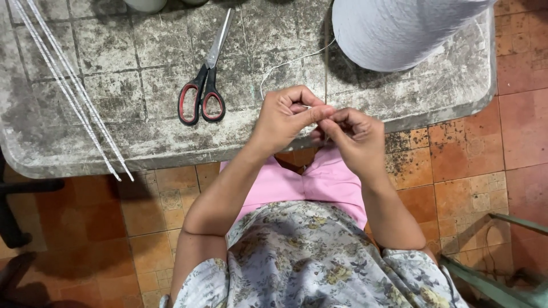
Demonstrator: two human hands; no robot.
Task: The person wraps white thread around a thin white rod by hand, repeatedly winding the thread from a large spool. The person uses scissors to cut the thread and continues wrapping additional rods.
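Where the worn, tile-patterned table [142, 142] runs along the top of the view, a bundle of thin white wrapped rods [71, 91] lies slanting across its left part, reaching to the near edge; further right a pair of scissors [204, 85] with red-and-black handles lies flat, blades closed and pointing away, well apart from both hands; next comes the left hand [282, 117], held at the table's near edge, its thumb and forefinger pinched together on a thin white thread [285, 63]; the right hand [354, 137] meets it fingertip to fingertip, its fingers likewise closed on the same small stretch of thread, so the two hands are together, not apart; whether a knot or a loop sits between the fingertips is too small to tell; from the pinch the thread curves up across the table to a large white cone of yarn [399, 31] standing at the far right, partly cut off by the frame; by the look of it, the step in hand is fine fingertip work on the thread's end, twisting or tying; such work calls for a steady pinch from both hands and some slack from the cone; the scissors lie untouched.
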